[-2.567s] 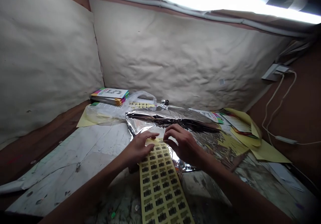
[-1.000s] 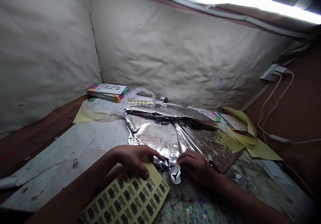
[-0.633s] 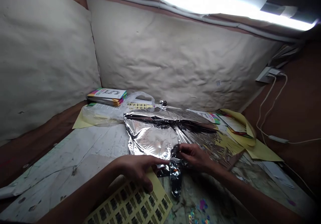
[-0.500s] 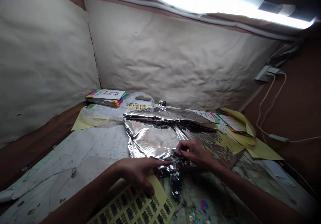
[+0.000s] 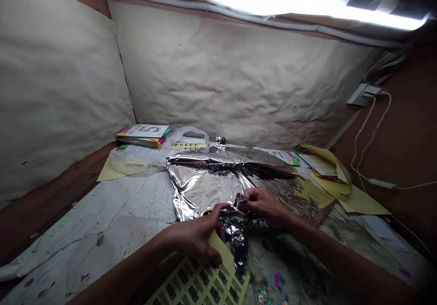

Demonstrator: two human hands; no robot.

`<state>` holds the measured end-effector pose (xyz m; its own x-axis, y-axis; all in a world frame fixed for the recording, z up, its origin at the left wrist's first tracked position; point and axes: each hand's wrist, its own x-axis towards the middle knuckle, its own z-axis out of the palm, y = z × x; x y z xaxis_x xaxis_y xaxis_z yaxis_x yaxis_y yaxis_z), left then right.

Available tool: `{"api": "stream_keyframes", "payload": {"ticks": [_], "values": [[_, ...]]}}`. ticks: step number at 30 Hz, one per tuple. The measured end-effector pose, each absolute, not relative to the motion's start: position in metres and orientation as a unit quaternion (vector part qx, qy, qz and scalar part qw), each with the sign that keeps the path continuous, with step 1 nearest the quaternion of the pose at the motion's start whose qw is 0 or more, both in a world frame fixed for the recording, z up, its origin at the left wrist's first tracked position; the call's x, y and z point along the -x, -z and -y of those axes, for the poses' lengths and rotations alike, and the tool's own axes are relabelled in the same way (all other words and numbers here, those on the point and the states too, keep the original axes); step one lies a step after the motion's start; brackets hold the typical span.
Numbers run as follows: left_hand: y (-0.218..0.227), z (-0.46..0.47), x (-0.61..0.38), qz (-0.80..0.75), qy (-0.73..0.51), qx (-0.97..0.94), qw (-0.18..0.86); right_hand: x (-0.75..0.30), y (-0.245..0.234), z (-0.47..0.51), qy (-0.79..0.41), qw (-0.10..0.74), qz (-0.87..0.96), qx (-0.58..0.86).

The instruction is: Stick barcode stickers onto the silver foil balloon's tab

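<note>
My left hand (image 5: 200, 236) holds a yellow sheet of printed stickers (image 5: 205, 280), its thumb over the sheet and its index finger reaching to the foil. Flat on the table lies shiny silver foil (image 5: 208, 184), which looks like uninflated foil balloons. My right hand (image 5: 264, 205) is closed in a pinch on a crumpled bit of that foil near its front edge. A narrow foil tail (image 5: 240, 250) with a small orange mark hangs toward me between the hands. What lies under the left palm is hidden.
Printed cards marked 5 (image 5: 145, 132) are stacked at the back left beside a clear plastic bag (image 5: 150, 157). More cards (image 5: 316, 165) and yellow paper (image 5: 363, 201) lie right. Colourful confetti bits (image 5: 277, 280) are at the front. A white cable (image 5: 382, 184) runs along the right wall.
My left hand and the sticker sheet have shifted right, and its index finger has lifted and bent onto the foil. The right hand's pinched foil bit now stands up more.
</note>
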<state>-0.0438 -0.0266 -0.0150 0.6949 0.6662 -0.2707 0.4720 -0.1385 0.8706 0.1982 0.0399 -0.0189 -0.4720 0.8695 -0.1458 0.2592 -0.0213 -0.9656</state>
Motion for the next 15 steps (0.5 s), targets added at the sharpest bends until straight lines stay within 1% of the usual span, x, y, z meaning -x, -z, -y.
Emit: {"api": "stream_keyframes", "payload": {"ticks": [6, 7, 9, 11, 13, 14, 15], "values": [[0.013, 0.023, 0.043, -0.376, -0.048, -0.781, 0.496, -0.201, 0.021, -0.052, -0.540, 0.277, 0.642, 0.468], [0.013, 0.022, 0.042, -0.377, -0.048, -0.784, 0.491, -0.202, 0.016, -0.058, -0.540, 0.270, 0.650, 0.462], [0.013, 0.021, 0.042, -0.372, -0.049, -0.786, 0.491, -0.201, -0.001, -0.073, -0.529, 0.229, 0.691, 0.437], [0.012, 0.020, 0.041, -0.367, -0.048, -0.788, 0.493, -0.193, -0.027, -0.095, -0.473, 0.154, 0.757, 0.424], [0.011, 0.020, 0.041, -0.362, -0.048, -0.789, 0.494, -0.180, -0.055, -0.125, -0.374, 0.088, 0.809, 0.444], [0.011, 0.020, 0.041, -0.364, -0.047, -0.788, 0.495, -0.172, -0.067, -0.142, -0.317, 0.066, 0.821, 0.471], [0.011, 0.021, 0.041, -0.370, -0.045, -0.785, 0.494, -0.163, -0.079, -0.160, -0.278, 0.065, 0.821, 0.494]]}}
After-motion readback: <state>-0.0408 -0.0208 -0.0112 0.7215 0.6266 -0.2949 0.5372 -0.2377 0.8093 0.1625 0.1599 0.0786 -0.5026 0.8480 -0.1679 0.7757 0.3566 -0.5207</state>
